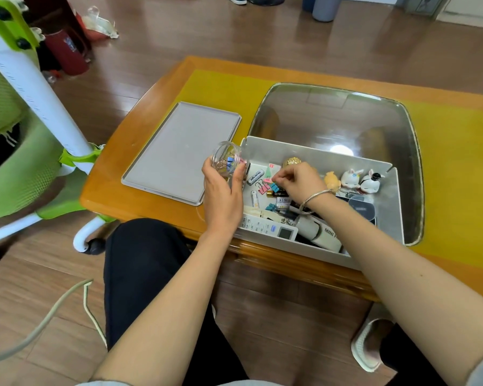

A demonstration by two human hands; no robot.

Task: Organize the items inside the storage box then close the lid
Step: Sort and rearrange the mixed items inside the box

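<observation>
A grey open storage box (315, 151) stands on the table. My left hand (223, 188) grips a small clear jar (226, 160) with several binder clips in it, at the box's left wall. Inside the box, my right hand (296, 181) pinches a pink binder clip (268, 179). More binder clips (265, 188), batteries (255, 177), a remote (268, 228), a white mini fan (322, 235), a gold ball (292, 161) and three small figurines (352, 179) lie in the box. The flat grey lid (179, 151) lies to the box's left.
The box sits over a glass inset (346, 118) in the orange wooden table (140, 174) with a yellow mat (455, 174). A green and white chair (25, 140) stands at the left. A cable (53, 310) runs over the floor. My knees are under the table edge.
</observation>
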